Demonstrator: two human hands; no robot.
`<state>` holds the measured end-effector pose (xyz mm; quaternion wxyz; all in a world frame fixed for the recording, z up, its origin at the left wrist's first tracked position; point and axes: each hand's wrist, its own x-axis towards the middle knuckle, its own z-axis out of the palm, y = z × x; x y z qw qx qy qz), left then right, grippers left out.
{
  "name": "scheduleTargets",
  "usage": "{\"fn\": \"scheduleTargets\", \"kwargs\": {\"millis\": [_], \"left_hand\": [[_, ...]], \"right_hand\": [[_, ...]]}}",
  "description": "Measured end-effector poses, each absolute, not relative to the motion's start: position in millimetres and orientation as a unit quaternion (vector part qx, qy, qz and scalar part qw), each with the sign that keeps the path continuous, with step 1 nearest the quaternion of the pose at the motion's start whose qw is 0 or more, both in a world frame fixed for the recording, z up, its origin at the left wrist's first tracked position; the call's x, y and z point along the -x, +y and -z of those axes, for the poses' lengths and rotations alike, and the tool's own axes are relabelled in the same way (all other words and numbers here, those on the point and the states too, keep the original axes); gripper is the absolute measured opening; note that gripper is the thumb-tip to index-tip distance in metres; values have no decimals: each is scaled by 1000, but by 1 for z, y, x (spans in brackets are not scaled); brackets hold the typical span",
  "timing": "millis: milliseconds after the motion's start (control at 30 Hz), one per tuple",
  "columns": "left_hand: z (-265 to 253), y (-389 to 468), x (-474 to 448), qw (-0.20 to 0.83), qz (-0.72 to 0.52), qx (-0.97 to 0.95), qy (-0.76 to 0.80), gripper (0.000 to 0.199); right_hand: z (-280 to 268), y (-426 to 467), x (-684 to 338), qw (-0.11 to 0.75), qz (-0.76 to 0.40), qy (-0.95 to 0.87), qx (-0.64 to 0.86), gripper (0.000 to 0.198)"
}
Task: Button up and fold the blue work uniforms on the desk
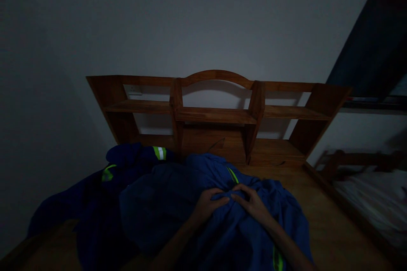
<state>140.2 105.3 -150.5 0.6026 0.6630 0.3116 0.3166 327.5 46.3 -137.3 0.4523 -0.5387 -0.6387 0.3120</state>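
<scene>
Left hand is pinching a fold of blue cloth, thumb and index closing narrow on it. Right hand is doing likewise on the same fold, just beside, the two sets of fingertips nearly meeting. Other fingers are curling under, partly hidden; can't tell how they are gripping.

The cloth is lying bunched and wrinkled on a wood surface, spreading out beyond the grip on all sides: part is heaping up past the fingertips toward the shelf, part is running back under both forearms. A yellow-green strip is showing just beyond the fingertips; another is showing near the right forearm. Any writing on the cloth is staying too dim to read.

A navy garment is lying crumpled on the left, touching the blue cloth. Its yellow-green and silver band is catching light; lettering there, if any, is too small to tell. Shelf is standing at the back, against the wall. A socket is showing through its upper left opening, markings unreadable. White bedding is lying off to the right, beyond the surface's raised edge.
</scene>
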Motion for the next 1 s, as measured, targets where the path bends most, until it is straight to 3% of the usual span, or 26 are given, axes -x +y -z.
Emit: {"fn": "scheduleTargets", "kwargs": {"millis": [200,600,833,1000], "left_hand": [[158,112,-145,549,-319,-687,354,32],[166,111,-156,462,-375,-715,367,12],[155,105,-152,380,-409,-756,342,11],[148,103,-150,377,-408,-766,323,11]], "right_hand": [[147,53,-333,454,-307,-637,542,30],[148,57,-330,466,-310,-637,531,21],[153,57,-330,473,-294,-633,537,25],[153,56,-330,471,-288,-636,540,25]]}}
